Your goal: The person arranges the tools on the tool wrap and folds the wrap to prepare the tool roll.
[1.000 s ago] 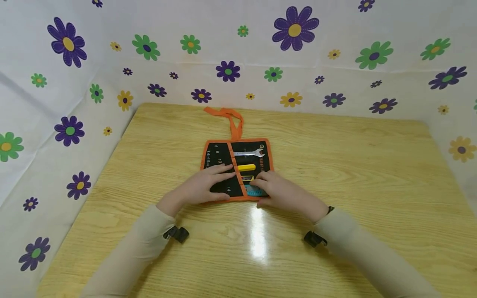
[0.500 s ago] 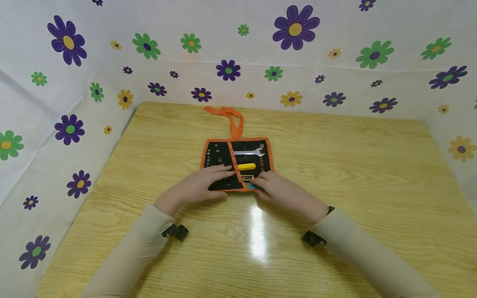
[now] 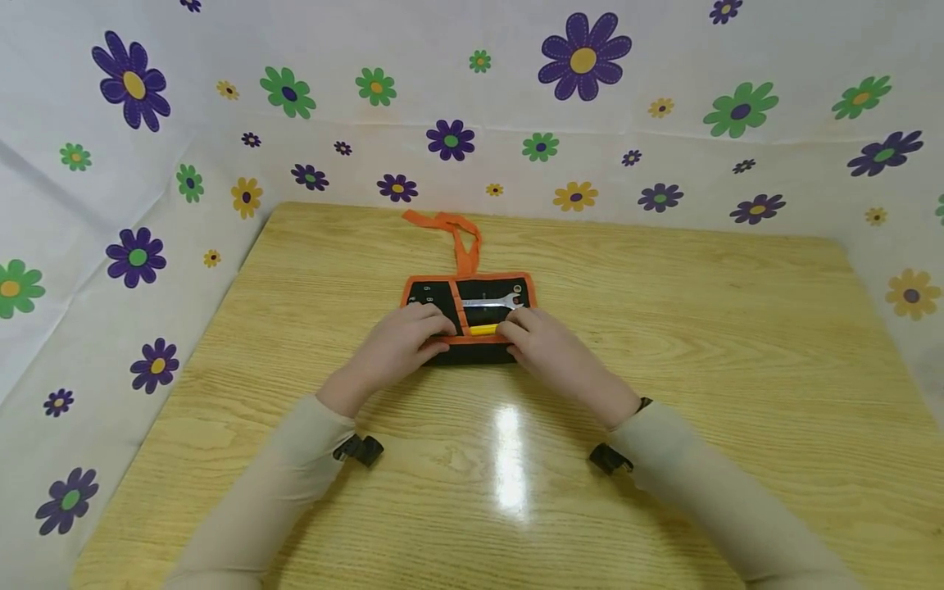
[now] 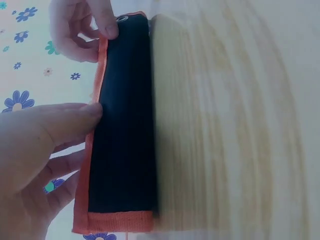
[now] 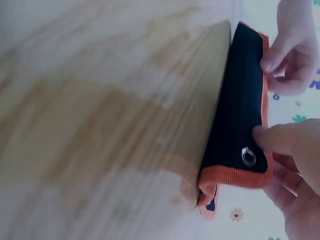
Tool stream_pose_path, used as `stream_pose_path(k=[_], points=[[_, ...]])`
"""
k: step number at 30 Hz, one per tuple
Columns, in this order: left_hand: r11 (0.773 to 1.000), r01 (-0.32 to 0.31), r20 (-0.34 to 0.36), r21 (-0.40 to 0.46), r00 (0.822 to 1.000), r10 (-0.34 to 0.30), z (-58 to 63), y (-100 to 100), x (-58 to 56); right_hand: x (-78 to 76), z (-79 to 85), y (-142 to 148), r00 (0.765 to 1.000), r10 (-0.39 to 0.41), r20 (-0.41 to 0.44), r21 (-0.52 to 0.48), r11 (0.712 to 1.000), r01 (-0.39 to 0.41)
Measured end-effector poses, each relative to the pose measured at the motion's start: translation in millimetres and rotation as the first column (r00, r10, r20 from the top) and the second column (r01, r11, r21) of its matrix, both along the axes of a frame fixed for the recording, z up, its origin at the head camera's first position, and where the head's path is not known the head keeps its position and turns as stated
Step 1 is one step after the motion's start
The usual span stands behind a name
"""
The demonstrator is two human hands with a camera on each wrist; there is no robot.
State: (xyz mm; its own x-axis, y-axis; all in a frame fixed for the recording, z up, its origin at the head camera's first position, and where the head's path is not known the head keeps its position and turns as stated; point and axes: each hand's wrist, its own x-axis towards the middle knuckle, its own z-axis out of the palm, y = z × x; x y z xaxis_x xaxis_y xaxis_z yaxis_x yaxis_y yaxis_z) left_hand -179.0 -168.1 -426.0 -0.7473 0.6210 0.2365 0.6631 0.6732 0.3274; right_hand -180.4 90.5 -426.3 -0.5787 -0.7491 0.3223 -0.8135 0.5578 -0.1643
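A black tool roll with orange trim (image 3: 472, 354) lies on the table, its near part folded up and over. My left hand (image 3: 391, 344) pinches the folded edge on the left, thumb on the black back of the flap (image 4: 125, 110). On the right, my right hand (image 3: 556, 356) pinches the same edge, its thumb close to a metal eyelet (image 5: 249, 156). An open-end wrench (image 3: 490, 302) and a yellow tool (image 3: 483, 330) show in the pockets beyond the fold. The teal item seen earlier is hidden under the flap.
An orange tie strap (image 3: 466, 254) trails from the roll's far edge over the wooden table (image 3: 701, 328). Behind the table hangs a white cloth with printed flowers (image 3: 516, 106). A small black camera (image 3: 359, 450) is strapped at the left wrist, another (image 3: 610, 459) at the right.
Both hands have lifted the roll's near edge and folded it away from me, over the teal item and the yellow-framed one. The flap's black back now faces up; the strap has stayed put.
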Motion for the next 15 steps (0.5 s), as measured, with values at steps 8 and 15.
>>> stream_pose_path(k=[8, 15], points=[[0.998, -0.023, -0.082, -0.051, 0.996, 0.019, -3.1, 5.7, 0.8, -0.5, -3.5, -6.6, 0.991, -0.004, -0.136, 0.136, 0.990, 0.022], [0.982, -0.045, -0.025, -0.181, 0.999, 0.041, -6.6, 3.8, 5.6, 1.8, -3.4, -10.4, 0.998, -0.056, -0.010, 0.269, 0.962, 0.057]])
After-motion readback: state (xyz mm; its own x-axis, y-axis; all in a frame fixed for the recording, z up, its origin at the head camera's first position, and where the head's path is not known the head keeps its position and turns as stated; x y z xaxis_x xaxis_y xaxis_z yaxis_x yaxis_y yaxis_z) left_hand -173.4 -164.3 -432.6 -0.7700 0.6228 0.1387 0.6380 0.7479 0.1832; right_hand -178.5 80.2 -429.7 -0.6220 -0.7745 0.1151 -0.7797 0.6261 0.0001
